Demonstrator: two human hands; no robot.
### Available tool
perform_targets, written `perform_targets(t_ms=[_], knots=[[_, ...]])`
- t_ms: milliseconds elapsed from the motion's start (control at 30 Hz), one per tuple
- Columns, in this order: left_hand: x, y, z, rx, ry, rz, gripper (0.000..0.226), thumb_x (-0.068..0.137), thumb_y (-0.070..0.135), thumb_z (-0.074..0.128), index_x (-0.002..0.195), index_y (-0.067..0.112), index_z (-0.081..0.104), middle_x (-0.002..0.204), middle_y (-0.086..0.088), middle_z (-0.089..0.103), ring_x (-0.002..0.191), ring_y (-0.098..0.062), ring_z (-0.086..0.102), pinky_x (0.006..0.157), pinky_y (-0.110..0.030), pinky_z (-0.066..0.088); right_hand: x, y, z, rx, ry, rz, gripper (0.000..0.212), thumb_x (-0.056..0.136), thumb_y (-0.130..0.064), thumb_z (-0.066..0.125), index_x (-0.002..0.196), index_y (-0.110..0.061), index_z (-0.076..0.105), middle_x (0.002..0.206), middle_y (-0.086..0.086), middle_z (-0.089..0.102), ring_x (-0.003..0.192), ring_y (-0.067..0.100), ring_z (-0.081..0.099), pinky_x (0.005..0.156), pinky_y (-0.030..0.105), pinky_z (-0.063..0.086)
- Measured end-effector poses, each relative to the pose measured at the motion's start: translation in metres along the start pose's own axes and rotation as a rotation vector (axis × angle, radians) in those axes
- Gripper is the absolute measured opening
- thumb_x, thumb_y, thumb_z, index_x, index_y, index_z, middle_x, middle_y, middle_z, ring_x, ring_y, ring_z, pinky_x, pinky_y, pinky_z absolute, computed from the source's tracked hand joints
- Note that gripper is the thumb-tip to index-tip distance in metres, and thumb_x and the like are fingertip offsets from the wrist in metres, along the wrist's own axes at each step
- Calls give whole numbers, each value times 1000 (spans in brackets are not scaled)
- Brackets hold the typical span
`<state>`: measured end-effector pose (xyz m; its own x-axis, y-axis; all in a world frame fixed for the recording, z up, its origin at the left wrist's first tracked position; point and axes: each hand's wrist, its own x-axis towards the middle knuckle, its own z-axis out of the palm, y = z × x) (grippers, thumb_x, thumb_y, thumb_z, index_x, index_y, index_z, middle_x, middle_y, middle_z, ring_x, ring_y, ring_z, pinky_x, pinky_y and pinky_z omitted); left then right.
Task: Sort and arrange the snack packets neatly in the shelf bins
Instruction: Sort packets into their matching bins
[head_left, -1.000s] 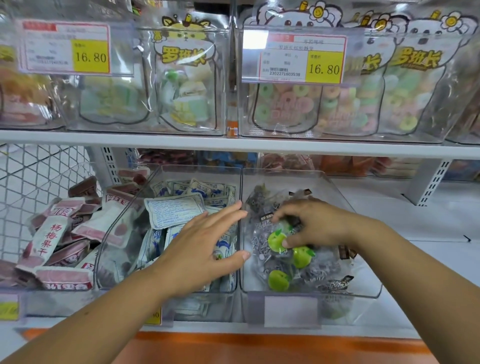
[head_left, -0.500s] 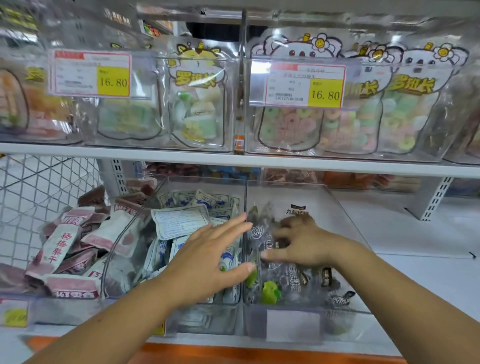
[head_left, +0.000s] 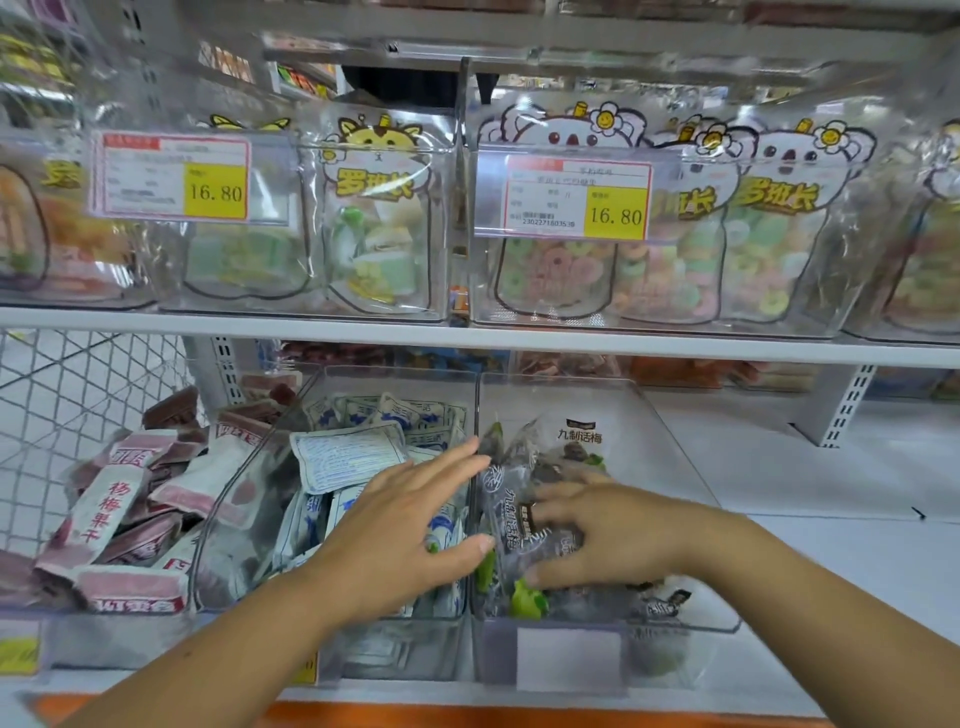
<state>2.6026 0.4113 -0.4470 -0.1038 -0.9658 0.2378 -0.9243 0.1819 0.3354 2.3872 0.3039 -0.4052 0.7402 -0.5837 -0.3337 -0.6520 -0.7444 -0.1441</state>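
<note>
- shelf (head_left: 519, 340): the upper row holds clear bins of tall candy bags (head_left: 374, 223); the lower row is where the sorting is going on.
- right bin (head_left: 670, 447): clear, with its back half bare. the dark plum packets (head_left: 506, 514) with green spots are heaped loosely at the front left, against the divider.
- middle bin (head_left: 395, 649): full of blue-and-white packets (head_left: 348, 457), roughly stacked. pink packets (head_left: 104, 509) are piled in the bin to its left.
- left hand (head_left: 405, 535): flat with straight fingers, holding nothing, hovering over the middle bin with its fingertips at the divider.
- right hand (head_left: 613, 535): down in the right bin, fingers curled onto the plum heap and thumb below, apparently clamping a packet.
- judged step: gathering and squaring the plum packets.
- next move: lift or slide the handful back and lay the packets flat, facing one way. the slick film may slip.
</note>
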Motion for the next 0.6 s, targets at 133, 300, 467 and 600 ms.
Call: perform_targets(t_ms=[133,300,467,600], knots=[[0,0,1,16,1,5,72,80,77,27,145,56,3,149,42,-12,143,4,4,117,-27,2,-12,15,-14,42,-45,80,92,67,-77,63,145,-55,18,158,-18,-13,148,19,-4,120,42,13],[1,1,1,14,2,13,73,80,77,27,146,55,4,149,41,-12,139,10,4,113,-23,2,9,28,7,63,69,147,86,70,-63,72,144,-46,31,160,-7,-6,143,27,24,112,39,32],[0,2,2,41,9,6,77,79,83,26,146,55,3,149,41,-12,136,10,4,113,-26,5,18,44,6,70,374,210,82,76,-54,73,144,-48,28,155,5,22,129,29,46,101,35,41],[-1,2,3,59,14,-3,76,79,81,25,146,55,3,151,39,-11,139,7,3,113,-27,4,-4,43,-19,236,239,92,86,77,-47,75,147,-46,26,156,-3,24,138,18,34,108,27,30]])
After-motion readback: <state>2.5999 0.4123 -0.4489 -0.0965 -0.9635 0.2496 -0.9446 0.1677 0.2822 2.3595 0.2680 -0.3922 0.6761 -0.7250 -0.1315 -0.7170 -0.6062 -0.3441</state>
